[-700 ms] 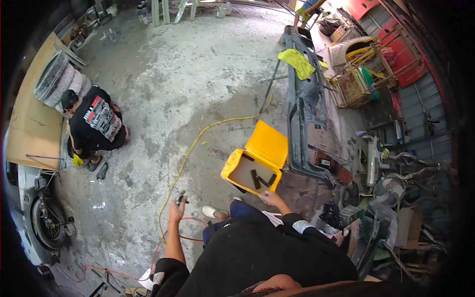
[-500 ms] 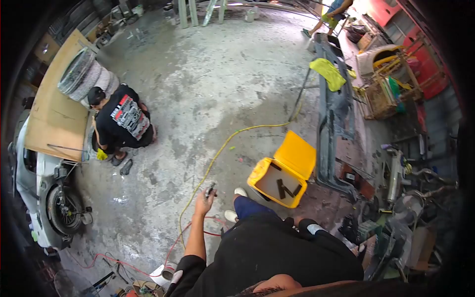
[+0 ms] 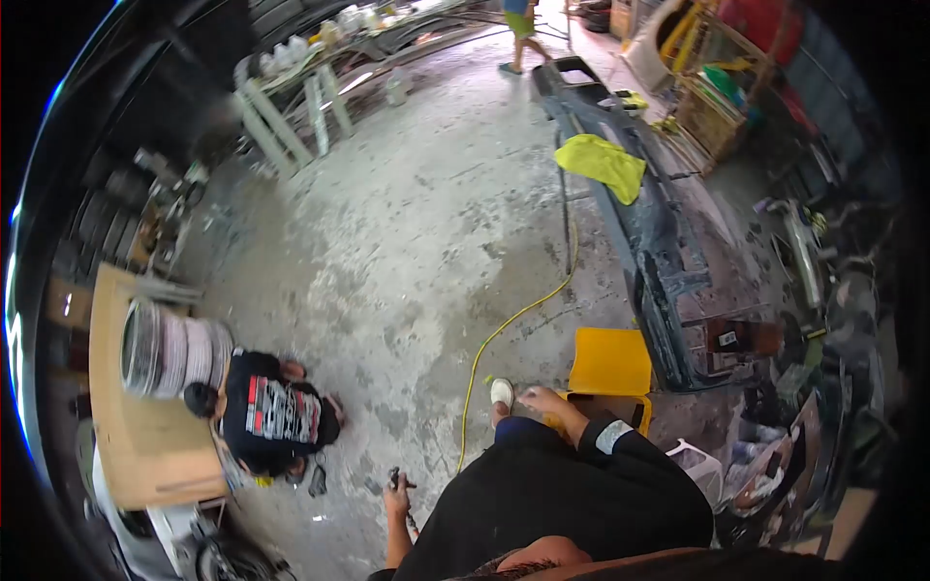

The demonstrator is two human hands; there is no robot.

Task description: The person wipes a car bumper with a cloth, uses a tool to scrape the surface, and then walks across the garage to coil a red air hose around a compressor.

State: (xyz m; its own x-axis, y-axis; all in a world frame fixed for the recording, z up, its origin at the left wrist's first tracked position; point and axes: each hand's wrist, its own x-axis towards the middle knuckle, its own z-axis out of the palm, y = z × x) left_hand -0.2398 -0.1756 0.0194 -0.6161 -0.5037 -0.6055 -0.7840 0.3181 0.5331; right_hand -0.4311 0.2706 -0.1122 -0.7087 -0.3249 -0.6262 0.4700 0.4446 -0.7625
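My left hand, low in the view, is closed around a dark hand tool. A short red stretch, like a hose, shows below it; the tool's exact kind is too small to tell. My right hand is in front of my body, left of the yellow box on the floor. Its fingers look loosely stretched with nothing seen in them. The box's lid is raised, and my right arm and body hide most of its inside. A yellow hose runs along the floor between my hands.
A long dark vehicle panel with a yellow-green cloth rests on supports at right. A person in a black shirt crouches at left beside stacked wheels and a wooden board. Another person stands far back.
The view has shifted, so the box now sits lower and nearer my body. My right hand has come forward into sight. My left hand still grips the tool, now lower in view.
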